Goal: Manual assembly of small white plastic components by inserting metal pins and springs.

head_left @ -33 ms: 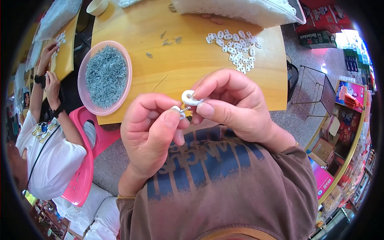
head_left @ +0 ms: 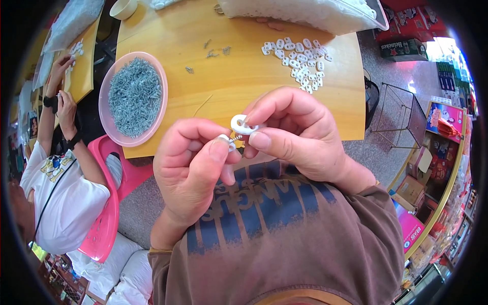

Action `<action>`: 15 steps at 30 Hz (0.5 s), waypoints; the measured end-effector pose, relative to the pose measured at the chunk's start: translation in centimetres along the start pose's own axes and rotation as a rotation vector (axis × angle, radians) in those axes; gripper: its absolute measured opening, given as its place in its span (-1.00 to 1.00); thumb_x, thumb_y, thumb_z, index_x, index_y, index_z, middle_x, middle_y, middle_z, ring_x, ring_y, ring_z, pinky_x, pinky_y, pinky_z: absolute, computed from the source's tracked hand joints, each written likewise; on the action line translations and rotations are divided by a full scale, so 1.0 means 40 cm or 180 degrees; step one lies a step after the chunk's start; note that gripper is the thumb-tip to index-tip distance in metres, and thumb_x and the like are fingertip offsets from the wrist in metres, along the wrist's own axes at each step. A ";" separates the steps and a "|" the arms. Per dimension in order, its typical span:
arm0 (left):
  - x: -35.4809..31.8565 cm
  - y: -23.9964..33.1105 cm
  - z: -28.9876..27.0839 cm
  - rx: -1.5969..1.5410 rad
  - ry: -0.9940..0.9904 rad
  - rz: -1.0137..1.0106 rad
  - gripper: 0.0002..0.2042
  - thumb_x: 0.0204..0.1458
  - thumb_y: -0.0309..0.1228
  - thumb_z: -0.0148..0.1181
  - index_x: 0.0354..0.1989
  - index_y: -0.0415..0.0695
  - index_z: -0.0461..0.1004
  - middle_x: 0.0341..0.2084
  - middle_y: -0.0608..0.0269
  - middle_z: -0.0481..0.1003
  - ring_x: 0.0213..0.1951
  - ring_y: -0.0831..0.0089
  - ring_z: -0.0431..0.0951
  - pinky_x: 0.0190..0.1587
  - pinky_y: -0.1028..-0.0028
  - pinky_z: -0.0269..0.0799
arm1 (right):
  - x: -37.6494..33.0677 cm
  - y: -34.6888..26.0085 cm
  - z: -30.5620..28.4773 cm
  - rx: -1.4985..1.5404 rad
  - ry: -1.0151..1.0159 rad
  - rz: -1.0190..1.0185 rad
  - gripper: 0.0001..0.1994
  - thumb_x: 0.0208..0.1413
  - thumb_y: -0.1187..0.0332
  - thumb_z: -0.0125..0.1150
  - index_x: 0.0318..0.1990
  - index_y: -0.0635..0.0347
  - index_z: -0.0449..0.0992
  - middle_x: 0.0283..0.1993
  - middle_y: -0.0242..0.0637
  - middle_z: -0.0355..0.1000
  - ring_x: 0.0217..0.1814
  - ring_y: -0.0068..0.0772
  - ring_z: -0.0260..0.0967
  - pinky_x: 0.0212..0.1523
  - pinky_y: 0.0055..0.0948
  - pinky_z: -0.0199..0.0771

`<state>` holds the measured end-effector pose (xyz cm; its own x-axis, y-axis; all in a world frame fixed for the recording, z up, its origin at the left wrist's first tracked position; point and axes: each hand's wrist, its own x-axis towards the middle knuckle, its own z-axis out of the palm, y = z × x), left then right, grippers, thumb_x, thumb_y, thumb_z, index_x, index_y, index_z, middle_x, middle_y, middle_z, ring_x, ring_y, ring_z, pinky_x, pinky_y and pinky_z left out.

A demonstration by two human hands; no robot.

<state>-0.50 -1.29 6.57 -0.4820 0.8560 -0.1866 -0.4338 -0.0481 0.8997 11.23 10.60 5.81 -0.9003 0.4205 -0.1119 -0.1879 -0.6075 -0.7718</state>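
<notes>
Over the table's near edge, the fingertips of my left hand (head_left: pixel 195 162) pinch a small metal spring (head_left: pixel 235 138) together with a little white piece (head_left: pixel 232 147). Most of that white piece is hidden by the thumb. Close beside it, my right hand (head_left: pixel 295 134) grips an oval white plastic piece (head_left: pixel 239 123) with holes between thumb and forefinger. The two hands nearly meet. Similar white plastic pieces (head_left: pixel 300 58) lie scattered at the far right of the table. To the left, a pink bowl (head_left: pixel 163 81) is heaped with small grey metal parts (head_left: pixel 134 96).
A few loose metal parts (head_left: pixel 211 52) and a thin strip (head_left: pixel 202 105) lie on the wooden table (head_left: pixel 229 76). A clear container of white pieces (head_left: pixel 305 15) stands at the far edge. At left, a co-worker (head_left: pixel 66 203) sits on a pink chair (head_left: pixel 99 239). A metal-framed rack (head_left: pixel 401 117) stands right.
The oval white piece in my right hand is tilted slightly, and its holes show more. Both hands stay in place.
</notes>
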 end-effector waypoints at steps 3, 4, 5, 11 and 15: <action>-0.001 -0.003 -0.003 -0.0023 -0.0042 -0.0019 -0.89 -0.02 -0.54 -0.03 -0.31 -0.29 0.28 -0.53 0.17 0.43 -0.62 0.67 0.36 -0.61 0.74 0.30 | -0.002 0.003 0.009 -0.0055 0.0018 -0.0131 -0.80 -0.02 0.57 0.04 -0.18 0.32 0.33 -0.28 -0.24 0.35 -0.30 -0.55 0.34 -0.25 -0.60 0.39; -0.001 -0.003 -0.002 -0.0021 -0.0030 -0.0027 -0.89 -0.02 -0.54 -0.04 -0.31 -0.29 0.28 -0.53 0.16 0.43 -0.62 0.67 0.36 -0.61 0.73 0.30 | -0.002 0.004 0.011 -0.0007 0.0021 -0.0157 -0.76 -0.02 0.58 0.04 -0.14 0.34 0.32 -0.28 -0.26 0.35 -0.29 -0.57 0.33 -0.24 -0.62 0.38; -0.001 -0.003 -0.002 -0.0020 -0.0019 -0.0037 -0.88 -0.02 -0.55 -0.04 -0.31 -0.29 0.27 -0.53 0.16 0.43 -0.61 0.67 0.36 -0.61 0.73 0.30 | -0.001 0.005 0.009 -0.0004 0.0020 -0.0156 -0.76 -0.02 0.58 0.04 -0.14 0.34 0.32 -0.28 -0.26 0.35 -0.29 -0.57 0.33 -0.24 -0.62 0.38; 0.000 -0.010 -0.002 -0.0006 0.0035 -0.0017 -0.90 -0.02 -0.56 -0.05 -0.32 -0.29 0.28 -0.54 0.17 0.43 -0.63 0.68 0.35 -0.61 0.73 0.30 | -0.002 0.010 -0.009 -0.0537 -0.0175 -0.0014 -0.66 -0.02 0.57 0.05 -0.03 0.35 0.27 -0.24 -0.26 0.36 -0.24 -0.60 0.32 -0.23 -0.64 0.37; 0.000 -0.008 0.000 0.0064 0.0031 -0.0065 -0.90 -0.02 -0.56 -0.04 -0.33 -0.29 0.28 -0.55 0.18 0.43 -0.63 0.68 0.35 -0.61 0.73 0.29 | -0.003 0.013 -0.012 -0.0703 -0.0150 -0.0116 -0.66 -0.03 0.58 0.06 -0.04 0.36 0.27 -0.26 -0.28 0.36 -0.24 -0.60 0.31 -0.23 -0.65 0.37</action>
<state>-0.35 -1.30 6.26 -0.4808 0.8516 -0.2087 -0.4281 -0.0203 0.9035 11.41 10.55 5.11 -0.9128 0.4045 -0.0561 -0.1348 -0.4280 -0.8937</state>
